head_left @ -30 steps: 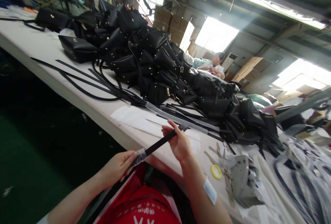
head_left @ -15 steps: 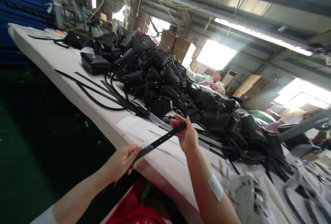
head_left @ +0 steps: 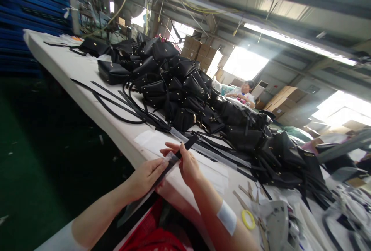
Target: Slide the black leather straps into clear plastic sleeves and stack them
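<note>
My left hand (head_left: 147, 177) is closed round a black strap (head_left: 190, 142) and the clear plastic sleeve (head_left: 139, 201) that covers its lower part. Close beside it, my right hand (head_left: 187, 166) pinches the strap between thumb and fingers, just above the sleeve's end. The strap's free tip points up and away toward the table. Both hands are over the near edge of the white table (head_left: 116, 131). Beyond them lie more black straps (head_left: 127, 108), some in clear plastic, in front of a big heap of black handbags (head_left: 179, 84).
Scissors (head_left: 246, 200) and a yellow tape ring (head_left: 248, 219) lie right of my forearm, near a grey-white container (head_left: 276, 220). A person (head_left: 245, 94) is behind the heap. Cardboard boxes (head_left: 199, 52) stand at the back, and the table edge runs diagonally to the left.
My right hand has slid down the strap toward my left hand, so the two are now close together. The strap's tip now sticks out beyond my right fingers.
</note>
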`<move>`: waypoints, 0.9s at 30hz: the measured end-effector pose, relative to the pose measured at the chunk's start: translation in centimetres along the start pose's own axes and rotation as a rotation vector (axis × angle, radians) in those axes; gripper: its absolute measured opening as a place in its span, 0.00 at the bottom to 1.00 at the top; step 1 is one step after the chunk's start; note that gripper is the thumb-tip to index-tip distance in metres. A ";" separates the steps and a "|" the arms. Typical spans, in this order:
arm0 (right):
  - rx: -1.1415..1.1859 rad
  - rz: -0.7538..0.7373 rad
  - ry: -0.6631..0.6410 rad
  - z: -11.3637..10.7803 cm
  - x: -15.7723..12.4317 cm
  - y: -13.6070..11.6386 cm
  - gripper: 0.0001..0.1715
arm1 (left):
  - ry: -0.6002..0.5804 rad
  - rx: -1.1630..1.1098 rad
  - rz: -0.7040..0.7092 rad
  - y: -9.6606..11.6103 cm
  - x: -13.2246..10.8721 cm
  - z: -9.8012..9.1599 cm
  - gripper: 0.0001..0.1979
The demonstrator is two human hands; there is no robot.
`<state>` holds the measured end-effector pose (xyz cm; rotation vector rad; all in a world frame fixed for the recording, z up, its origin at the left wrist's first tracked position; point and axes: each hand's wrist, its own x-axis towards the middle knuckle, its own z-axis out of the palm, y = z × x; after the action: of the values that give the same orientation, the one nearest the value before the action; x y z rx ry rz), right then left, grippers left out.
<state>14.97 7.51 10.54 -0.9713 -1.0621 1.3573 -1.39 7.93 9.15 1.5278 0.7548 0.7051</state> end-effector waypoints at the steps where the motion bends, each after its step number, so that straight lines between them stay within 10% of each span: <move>1: 0.014 0.005 -0.002 0.1 0.0 0.0 0.36 | -0.022 0.004 -0.004 -0.1 -0.1 0.1 0.26; 7: 0.201 0.142 -0.203 1.1 -1.8 0.9 0.39 | -0.049 -0.119 -0.028 1.1 -0.7 1.2 0.26; 12: 0.053 0.423 -0.713 0.2 -5.9 1.5 0.28 | 0.586 -0.275 0.202 4.8 -0.1 -3.3 0.13; 14: -0.050 0.506 -0.729 -1.6 -8.0 0.2 0.23 | 0.736 -0.324 0.259 5.7 1.0 -6.9 0.07; 20: -0.752 0.187 0.063 -12.5 -12.3 -7.5 0.15 | 0.781 -0.284 0.100 4.2 4.6 -14.1 0.12; 27: -1.413 -0.039 0.449 -26.6 -6.7 -12.8 0.18 | 0.483 0.065 0.081 0.6 15.0 -7.9 0.23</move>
<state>44.34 2.41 15.80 -2.0913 -1.6243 0.1109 1.35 24.63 10.50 1.4665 1.0864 1.1420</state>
